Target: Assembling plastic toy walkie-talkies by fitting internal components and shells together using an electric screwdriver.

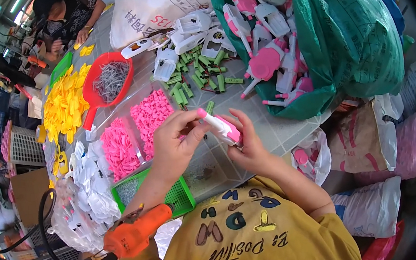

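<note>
Both hands meet over the table just in front of the chest, working on one pink-and-white toy part [222,127]. The left hand [172,143] pinches its pink tip between thumb and fingertips. The right hand [247,143] wraps around the lower end, fingers curled behind it, thumb on the near side. The part lies tilted between them, tip toward the left hand, held clear of the table.

Both wrists are bent inward and the forearms come up from the lower edge, elbows apart, so the hold rests on fingertips alone. I judge that grip fairly light: if the left pinch slips off the small tip, the part could twist in the right hand or drop onto the table [268,118] below. A small piece pressed in askew might also jam or pop loose.

Just beyond the left hand lie two heaps of pink pieces [136,130], and green sticks [196,75] lie farther out; a loose bit falling there would be hard to pick out again. Beyond the right hand a green bag [356,36] gapes, full of pink-and-white shells. Below the left forearm rests an orange power tool [135,233], its cable looping off to the left, near enough for an elbow to knock.
</note>
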Action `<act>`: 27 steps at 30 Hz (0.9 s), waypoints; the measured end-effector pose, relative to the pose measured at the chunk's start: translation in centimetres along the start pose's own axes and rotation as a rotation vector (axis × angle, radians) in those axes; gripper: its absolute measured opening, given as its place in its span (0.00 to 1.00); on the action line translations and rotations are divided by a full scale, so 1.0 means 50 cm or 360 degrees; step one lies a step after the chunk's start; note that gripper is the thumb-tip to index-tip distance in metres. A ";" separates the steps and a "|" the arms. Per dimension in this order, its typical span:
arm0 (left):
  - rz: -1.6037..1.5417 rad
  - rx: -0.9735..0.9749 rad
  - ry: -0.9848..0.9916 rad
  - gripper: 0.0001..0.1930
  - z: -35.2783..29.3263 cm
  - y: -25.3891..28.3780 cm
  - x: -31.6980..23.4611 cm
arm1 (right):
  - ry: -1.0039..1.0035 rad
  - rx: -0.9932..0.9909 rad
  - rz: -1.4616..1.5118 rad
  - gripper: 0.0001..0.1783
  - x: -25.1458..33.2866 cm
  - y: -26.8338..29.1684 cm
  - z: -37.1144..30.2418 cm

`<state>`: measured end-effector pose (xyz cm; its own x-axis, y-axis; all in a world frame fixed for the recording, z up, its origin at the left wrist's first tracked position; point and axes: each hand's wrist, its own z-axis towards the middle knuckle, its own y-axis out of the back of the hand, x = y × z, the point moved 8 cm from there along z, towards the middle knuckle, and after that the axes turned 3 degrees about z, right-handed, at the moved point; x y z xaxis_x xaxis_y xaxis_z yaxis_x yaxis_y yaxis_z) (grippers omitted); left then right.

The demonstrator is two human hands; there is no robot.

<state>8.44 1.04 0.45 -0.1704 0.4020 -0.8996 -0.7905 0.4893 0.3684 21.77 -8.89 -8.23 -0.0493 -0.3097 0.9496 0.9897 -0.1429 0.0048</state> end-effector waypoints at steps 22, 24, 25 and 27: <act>0.0221 0.0340 -0.0043 0.25 -0.032 0.035 0.011 | -0.0838 0.0092 0.0827 0.45 -0.012 -0.058 -0.031; 0.0318 0.0264 -0.0003 0.24 -0.047 0.070 0.039 | -0.0874 0.0123 0.1410 0.47 -0.002 -0.074 -0.022; 0.0459 0.0215 -0.0098 0.20 -0.051 0.096 0.044 | -0.0894 0.0050 0.1466 0.49 0.003 -0.070 -0.015; 0.0751 -0.0048 -0.0075 0.16 -0.073 0.173 0.046 | -0.0970 0.0028 0.1490 0.49 0.002 -0.061 -0.002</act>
<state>-0.92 3.37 0.68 -0.4886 0.6102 -0.6236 -0.6499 0.2224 0.7268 18.72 -8.59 -8.18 0.7858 0.2251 0.5761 0.6042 -0.0799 -0.7928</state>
